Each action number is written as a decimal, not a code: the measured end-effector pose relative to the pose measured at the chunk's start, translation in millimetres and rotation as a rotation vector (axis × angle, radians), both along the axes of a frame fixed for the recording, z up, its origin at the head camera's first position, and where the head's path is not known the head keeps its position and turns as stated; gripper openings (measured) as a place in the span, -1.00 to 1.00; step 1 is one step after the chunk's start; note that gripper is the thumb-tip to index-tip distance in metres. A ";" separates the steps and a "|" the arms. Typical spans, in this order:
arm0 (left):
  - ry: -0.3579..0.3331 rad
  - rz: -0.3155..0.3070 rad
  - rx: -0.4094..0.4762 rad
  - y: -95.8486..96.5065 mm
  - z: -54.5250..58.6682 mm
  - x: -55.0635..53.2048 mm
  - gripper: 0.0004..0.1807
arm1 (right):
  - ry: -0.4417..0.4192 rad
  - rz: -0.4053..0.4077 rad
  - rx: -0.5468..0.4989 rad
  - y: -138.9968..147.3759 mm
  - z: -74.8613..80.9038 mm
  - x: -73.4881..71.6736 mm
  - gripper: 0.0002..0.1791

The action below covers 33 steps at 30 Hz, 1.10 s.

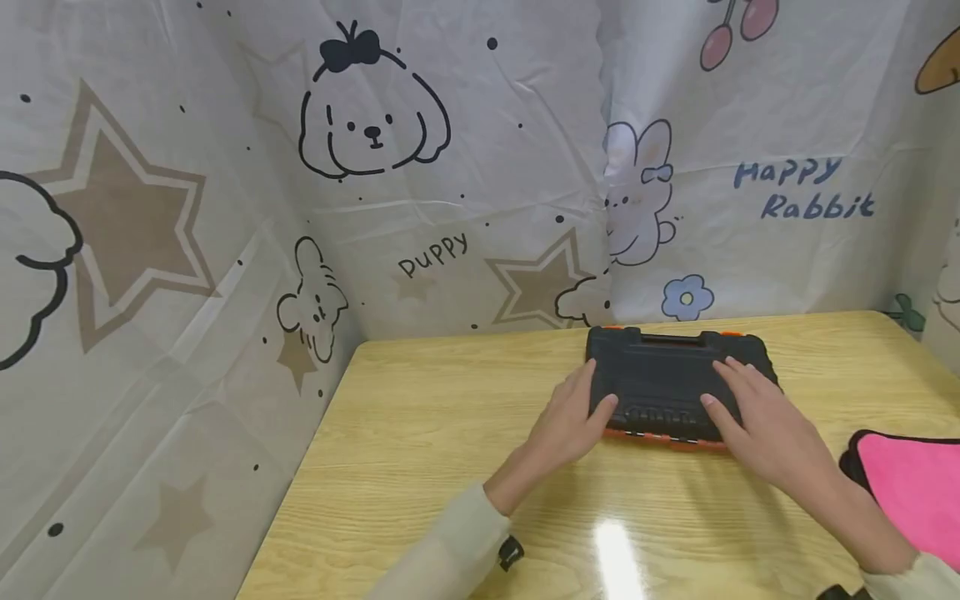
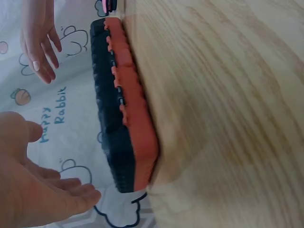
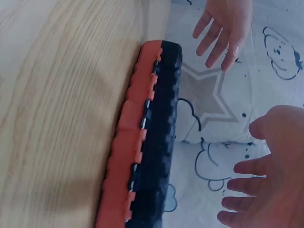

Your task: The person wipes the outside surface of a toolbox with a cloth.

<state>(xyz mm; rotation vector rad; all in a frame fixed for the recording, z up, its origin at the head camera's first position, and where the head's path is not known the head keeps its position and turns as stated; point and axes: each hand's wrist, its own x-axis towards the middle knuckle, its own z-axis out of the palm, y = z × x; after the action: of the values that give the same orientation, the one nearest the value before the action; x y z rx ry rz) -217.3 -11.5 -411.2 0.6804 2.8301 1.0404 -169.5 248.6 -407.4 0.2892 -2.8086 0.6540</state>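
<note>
A closed plastic tool case with a black lid and an orange-red base lies flat on the table. Its handle side faces the back curtain and its hinged edge faces me. Over the case's left end is my left hand, fingers fairly straight and thumb apart. My right hand hovers over the right part of the lid with spread fingers. Both wrist views show a gap between the hands and the case, so neither touches it. In the right wrist view, the right hand holds nothing.
The case stands on a light wooden table. At the right edge lies a pink piece with black trim, partly out of view. A printed curtain hangs behind the table and along its left side.
</note>
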 end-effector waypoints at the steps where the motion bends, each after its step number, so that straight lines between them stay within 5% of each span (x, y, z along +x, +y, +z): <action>1: -0.013 0.005 0.021 1.3 -2.4 -1.4 -0.28 | -0.001 -0.005 -0.015 1.6 -1.4 -1.3 -0.31; 8: -0.115 0.058 0.187 12.4 -17.5 -14.3 -0.25 | -0.034 -0.051 -0.103 16.5 -14.1 -9.5 -0.26; 13: -0.292 0.191 0.400 22.5 -27.5 -25.5 -0.21 | -0.091 -0.082 -0.141 30.7 -29.0 -12.7 -0.19; 16: -0.330 0.259 0.482 27.6 -30.7 -31.5 -0.23 | -0.089 -0.094 -0.175 38.4 -38.5 -13.6 -0.17; 25: -0.382 0.379 0.534 35.9 -44.7 -46.3 -0.24 | -0.156 -0.081 -0.219 54.8 -54.3 -17.0 -0.11; 33: -0.374 0.341 0.574 38.5 -53.0 -48.4 -0.25 | -0.320 -0.108 -0.318 62.3 -56.1 -19.6 -0.02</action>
<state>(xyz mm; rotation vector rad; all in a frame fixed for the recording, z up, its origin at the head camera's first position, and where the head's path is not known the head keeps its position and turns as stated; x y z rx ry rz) -265.7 27.1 -464.2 -0.0073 2.3635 1.8409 -189.2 310.9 -463.5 -0.0310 -2.9198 1.1960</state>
